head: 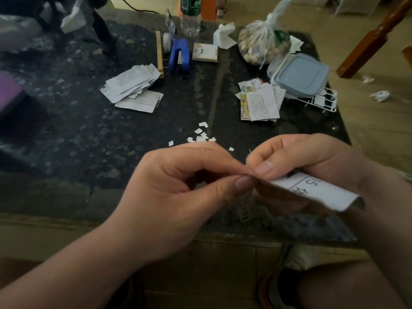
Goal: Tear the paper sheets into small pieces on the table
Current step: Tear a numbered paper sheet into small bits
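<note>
Left hand (178, 197) and right hand (312, 157) are held over the near edge of the dark speckled bench (111, 141), both grips clamped on the folded white printed paper strip (316, 190). Thumbs are butted together at its left end; long axis is run rightward through the right hand.

Dim, soft-focus, wide-angle bending at edges

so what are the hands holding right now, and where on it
A folded paper strip. The right hand pinches it near one end; the left hand pinches that end's tip between thumb and forefinger.
</note>
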A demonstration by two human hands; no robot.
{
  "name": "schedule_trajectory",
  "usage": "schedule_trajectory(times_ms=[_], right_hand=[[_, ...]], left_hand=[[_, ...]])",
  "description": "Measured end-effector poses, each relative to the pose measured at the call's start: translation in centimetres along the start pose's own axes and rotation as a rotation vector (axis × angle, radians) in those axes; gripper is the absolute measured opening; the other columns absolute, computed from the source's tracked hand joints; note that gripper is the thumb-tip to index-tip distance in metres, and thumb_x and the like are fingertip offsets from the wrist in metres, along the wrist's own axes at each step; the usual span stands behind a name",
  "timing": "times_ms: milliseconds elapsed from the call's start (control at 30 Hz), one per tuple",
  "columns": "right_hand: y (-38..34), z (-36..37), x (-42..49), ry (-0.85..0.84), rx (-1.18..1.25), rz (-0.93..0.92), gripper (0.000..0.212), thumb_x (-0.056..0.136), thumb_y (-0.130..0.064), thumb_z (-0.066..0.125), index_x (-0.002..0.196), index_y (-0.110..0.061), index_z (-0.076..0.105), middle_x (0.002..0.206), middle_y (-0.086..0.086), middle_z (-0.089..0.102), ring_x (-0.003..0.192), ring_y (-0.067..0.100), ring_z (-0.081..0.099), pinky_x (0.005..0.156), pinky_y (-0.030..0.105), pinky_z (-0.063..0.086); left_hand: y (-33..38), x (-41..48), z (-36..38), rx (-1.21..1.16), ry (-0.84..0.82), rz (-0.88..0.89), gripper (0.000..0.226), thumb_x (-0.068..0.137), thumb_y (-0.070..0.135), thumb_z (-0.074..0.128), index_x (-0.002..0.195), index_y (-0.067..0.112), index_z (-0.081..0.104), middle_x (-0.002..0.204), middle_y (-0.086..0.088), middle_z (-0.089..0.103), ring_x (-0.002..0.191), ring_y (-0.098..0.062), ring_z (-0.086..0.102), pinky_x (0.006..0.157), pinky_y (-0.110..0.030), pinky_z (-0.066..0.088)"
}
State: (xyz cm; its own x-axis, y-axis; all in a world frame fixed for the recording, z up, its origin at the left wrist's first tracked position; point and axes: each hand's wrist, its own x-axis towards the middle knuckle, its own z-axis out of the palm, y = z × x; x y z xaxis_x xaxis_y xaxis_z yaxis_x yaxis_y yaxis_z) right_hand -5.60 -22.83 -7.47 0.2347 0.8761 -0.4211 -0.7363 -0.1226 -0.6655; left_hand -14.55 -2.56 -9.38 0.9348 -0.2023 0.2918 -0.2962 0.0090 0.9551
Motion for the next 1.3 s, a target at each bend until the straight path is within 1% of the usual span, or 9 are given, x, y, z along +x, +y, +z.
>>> schedule_trajectory(times_ms=[100,200,267,333,433,533,700,967,1300], right_hand=[[0.0,0.6,0.1,0.355,-0.337,-0.052,0.026,0.089,-0.023,0.061,0.078,-0.002,0.071,0.066,0.019,0.056,0.05,0.018,0.056,0.044,0.022,0.045],[-0.1,0.3,-0.3,0.77,-0.505,-0.341,0.035,0.082,-0.046,0.07,0.082,-0.011,0.074,0.083,0.009,0.072,0.075,0.021,0.067,0.071,0.034,0.052],[-0.1,0.4,-0.7,0.97,-0.538,-0.663,0.023,0.086,-0.04,0.071,0.083,-0.017,0.072,0.086,0.008,0.071,0.081,0.024,0.067,0.077,0.039,0.053],[0.5,1.5,-1.1,1.087,-0.942,-0.881,0.013,0.093,-0.029,0.069,0.089,-0.016,0.068,0.083,0.007,0.068,0.077,0.02,0.064,0.069,0.03,0.054],[2.1,3.9,-0.4,0.921,-1.463,-0.97,0.009,0.092,-0.013,0.07,0.09,-0.005,0.065,0.081,0.007,0.061,0.075,0.021,0.057,0.066,0.032,0.048],[3.3,3.8,1.2,0.821,-1.611,-0.798,0.014,0.087,-0.02,0.073,0.098,-0.012,0.07,0.09,0.0,0.061,0.085,0.022,0.055,0.073,0.039,0.045],[3.6,3.5,2.4,0.876,-1.658,-0.71,0.023,0.084,-0.028,0.073,0.101,-0.016,0.064,0.094,-0.005,0.057,0.087,0.017,0.05,0.074,0.037,0.044],[3.6,3.4,3.5,0.98,-1.77,-0.781,0.014,0.091,-0.017,0.068,0.082,-0.007,0.069,0.085,0.007,0.064,0.083,0.028,0.054,0.073,0.047,0.044],[3.5,2.5,3.8,0.916,-1.763,-0.793,0.027,0.1,-0.02,0.06,0.086,-0.004,0.076,0.081,0.007,0.065,0.08,0.026,0.052,0.068,0.046,0.043]], left_hand=[[0.1,-0.2,0.0,0.083,0.035,-0.013,0.003,0.087,0.019,0.075,0.087,0.016,0.077,0.076,0.005,0.07,0.064,-0.016,0.065,0.061,-0.026,0.049],[0.1,-0.3,-0.3,0.152,0.098,-0.122,0.008,0.087,0.026,0.079,0.083,0.02,0.078,0.066,0.0,0.066,0.053,-0.014,0.059,0.05,-0.03,0.047],[-0.1,-0.1,-0.3,0.086,0.181,-0.271,0.011,0.084,0.031,0.078,0.081,0.021,0.078,0.062,-0.004,0.066,0.05,-0.014,0.057,0.048,-0.032,0.047],[-0.5,0.1,-0.3,-0.017,0.281,-0.417,0.013,0.083,0.031,0.076,0.077,0.019,0.078,0.063,-0.007,0.066,0.052,-0.016,0.056,0.053,-0.035,0.046],[-1.1,0.4,0.3,-0.13,0.363,-0.563,0.014,0.085,0.028,0.075,0.077,0.018,0.08,0.077,-0.009,0.074,0.074,-0.024,0.068,0.077,-0.044,0.055],[-1.6,0.6,1.1,-0.227,0.388,-0.666,0.014,0.088,0.021,0.072,0.084,0.011,0.08,0.095,-0.021,0.075,0.097,-0.039,0.069,0.095,-0.049,0.055],[-1.5,0.8,1.6,-0.403,0.475,-0.658,0.039,0.068,0.02,0.072,0.088,-0.013,0.069,0.085,-0.023,0.073,0.079,-0.023,0.069,0.077,-0.03,0.056],[-2.6,1.9,1.1,-0.612,0.538,-0.92,0.03,0.091,0.009,0.065,0.118,-0.004,0.071,0.118,-0.023,0.073,0.098,-0.029,0.07,0.092,-0.039,0.056],[-2.2,1.1,-0.1,-0.413,0.372,-0.798,0.029,0.098,0.036,0.059,0.1,0.011,0.072,0.098,-0.009,0.073,0.091,-0.02,0.07,0.101,-0.051,0.049]])
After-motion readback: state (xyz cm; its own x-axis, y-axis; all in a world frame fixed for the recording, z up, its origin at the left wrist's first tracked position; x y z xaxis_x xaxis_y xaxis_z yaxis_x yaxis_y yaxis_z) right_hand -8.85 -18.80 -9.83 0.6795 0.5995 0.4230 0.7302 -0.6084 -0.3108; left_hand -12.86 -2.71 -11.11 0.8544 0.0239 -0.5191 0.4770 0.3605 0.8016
